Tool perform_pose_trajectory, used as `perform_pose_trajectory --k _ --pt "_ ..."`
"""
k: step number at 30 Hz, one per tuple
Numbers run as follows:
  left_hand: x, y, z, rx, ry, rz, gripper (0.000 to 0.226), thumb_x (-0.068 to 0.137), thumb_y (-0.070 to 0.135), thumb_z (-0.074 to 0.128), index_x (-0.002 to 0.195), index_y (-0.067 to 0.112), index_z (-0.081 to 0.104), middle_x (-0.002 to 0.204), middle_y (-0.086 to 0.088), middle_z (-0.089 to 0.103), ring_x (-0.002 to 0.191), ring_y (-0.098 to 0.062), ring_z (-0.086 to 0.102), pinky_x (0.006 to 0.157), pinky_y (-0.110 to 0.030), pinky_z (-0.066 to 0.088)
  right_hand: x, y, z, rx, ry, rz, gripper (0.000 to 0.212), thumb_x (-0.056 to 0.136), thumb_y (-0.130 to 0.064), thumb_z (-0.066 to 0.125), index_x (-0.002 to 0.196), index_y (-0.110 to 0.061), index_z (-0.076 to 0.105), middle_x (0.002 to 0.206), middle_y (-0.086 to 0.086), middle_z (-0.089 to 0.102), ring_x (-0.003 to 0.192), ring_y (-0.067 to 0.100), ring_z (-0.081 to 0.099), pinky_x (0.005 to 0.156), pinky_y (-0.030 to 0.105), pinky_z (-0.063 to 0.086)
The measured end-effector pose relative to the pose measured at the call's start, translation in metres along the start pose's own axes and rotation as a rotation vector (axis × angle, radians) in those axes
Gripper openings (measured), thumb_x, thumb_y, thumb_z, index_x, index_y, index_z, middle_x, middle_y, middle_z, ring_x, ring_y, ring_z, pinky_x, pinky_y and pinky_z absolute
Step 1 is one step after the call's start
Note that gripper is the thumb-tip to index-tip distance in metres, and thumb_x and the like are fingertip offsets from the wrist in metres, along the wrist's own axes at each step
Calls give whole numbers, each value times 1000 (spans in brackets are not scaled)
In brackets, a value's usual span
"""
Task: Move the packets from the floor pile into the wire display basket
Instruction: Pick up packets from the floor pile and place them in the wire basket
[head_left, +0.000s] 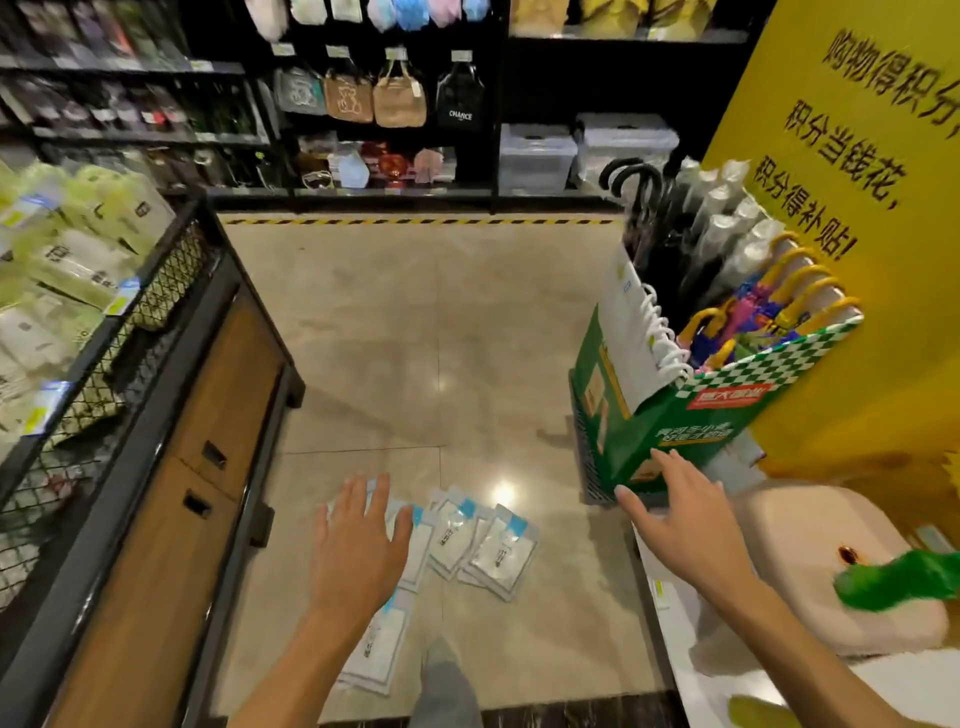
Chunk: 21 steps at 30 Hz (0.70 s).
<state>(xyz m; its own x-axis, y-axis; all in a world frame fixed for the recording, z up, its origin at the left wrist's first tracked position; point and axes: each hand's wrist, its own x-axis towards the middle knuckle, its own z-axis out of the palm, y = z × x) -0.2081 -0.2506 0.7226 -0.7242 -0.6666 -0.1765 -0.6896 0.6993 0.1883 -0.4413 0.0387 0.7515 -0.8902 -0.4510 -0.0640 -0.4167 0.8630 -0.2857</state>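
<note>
Several clear packets with blue tops (483, 545) lie scattered on the beige tile floor in front of me. My left hand (358, 540) hovers over the left part of the pile with its fingers spread and straight, holding nothing. One packet (374, 649) shows below my left wrist. My right hand (680, 509) is stretched out open to the right, in front of a green box, also holding nothing. The wire display basket (156, 291) sits on a wood cabinet at the left, filled with pale green packets (72, 249).
A green checked cardboard box (675, 431) with umbrellas stands on the right by a yellow sign (857, 208). A plush toy (810, 561) lies on a white surface at lower right. Black shelves with bags (395, 98) line the back. My shoe (447, 680) shows below.
</note>
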Motion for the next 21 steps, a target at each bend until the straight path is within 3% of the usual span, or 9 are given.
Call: perform_pose_trajectory --k 3,7,13,17,21 --pt "54 -3 4 -15 -42 35 67 104 58 14 163 26 16 169 -2 19 157 -20 14 126 -46 16 34 -16 9 -44 -21 25 91 88 -81 33 156 -21 40 162 3 42 152 21 33 123 55 25" --pt "114 -6 25 -11 -46 63 86 90 65 -8 163 25 17 169 -4 21 157 -21 15 127 -47 14 76 -22 37 -98 -58 33 90 91 -81 31 157 -20 38 164 5 39 153 22 32 125 51 22" --pt "191 -1 84 53 -146 97 78 95 63 -3 163 27 9 171 -4 13 158 -22 8 126 -45 4 138 -4 111 -124 -153 75 87 94 -76 40 160 -20 33 166 5 33 154 24 28 127 51 18" --pt "237 3 159 74 -161 85 76 98 61 3 162 24 22 167 -7 26 155 -26 23 126 -50 16 179 22 184 -171 -181 86 90 92 -78 32 160 -20 33 167 6 31 155 26 25 128 51 17" --pt "277 5 263 71 -207 89 72 101 59 9 161 22 23 167 -7 25 155 -26 23 124 -52 19 215 60 282 -192 -218 82 88 93 -74 38 159 -16 36 166 9 33 154 28 27 128 53 15"
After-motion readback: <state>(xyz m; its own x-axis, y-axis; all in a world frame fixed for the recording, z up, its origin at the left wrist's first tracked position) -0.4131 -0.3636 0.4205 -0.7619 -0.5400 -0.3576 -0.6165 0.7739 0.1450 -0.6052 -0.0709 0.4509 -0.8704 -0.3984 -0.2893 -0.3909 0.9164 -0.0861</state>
